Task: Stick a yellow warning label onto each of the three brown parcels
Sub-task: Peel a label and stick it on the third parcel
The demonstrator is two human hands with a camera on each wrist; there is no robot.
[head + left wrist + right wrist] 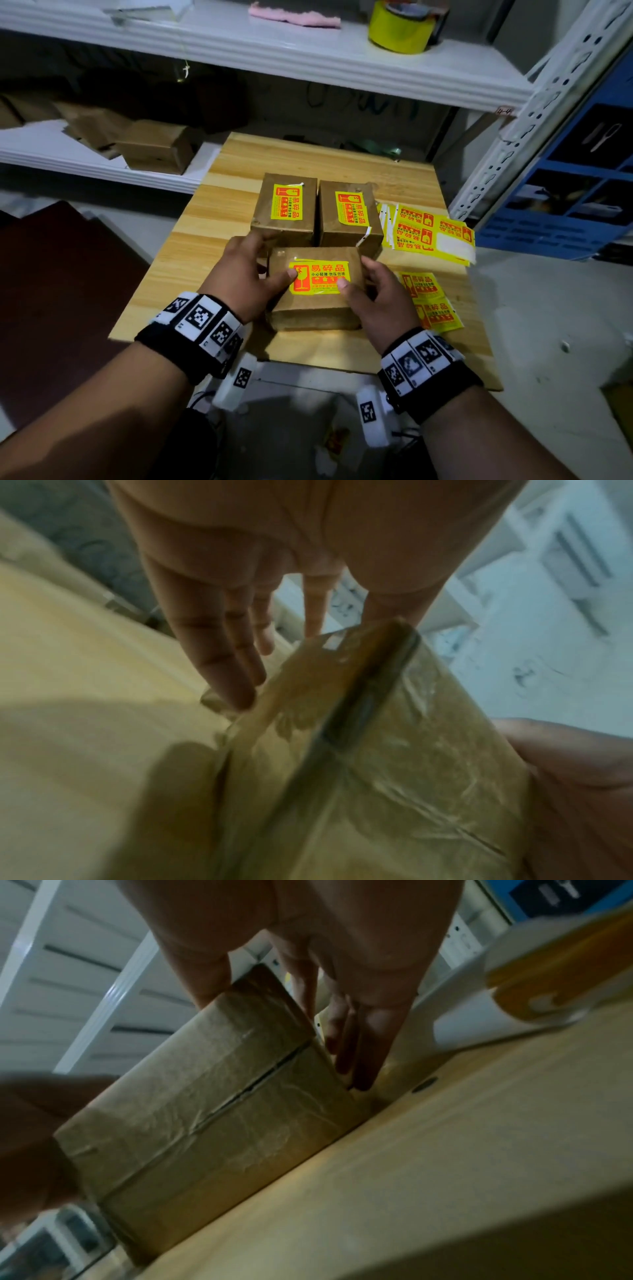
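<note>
While both wrist views blur, the head view shows the near parcel point(313, 291), a taped cardboard box on the pale wooden counter point(191, 240). The left hand point(245, 277) and right hand point(371, 294) each grip a side, thumbs pressing its glossy yellow label point(320, 275). Two labelled parcels point(284, 209) stand just behind.

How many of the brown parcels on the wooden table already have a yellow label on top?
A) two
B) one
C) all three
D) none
C: the back-left parcel, the back-right parcel and the near parcel each show a yellow label on top; both thumbs rest on the near parcel's label, from the left hand and right hand.
</note>
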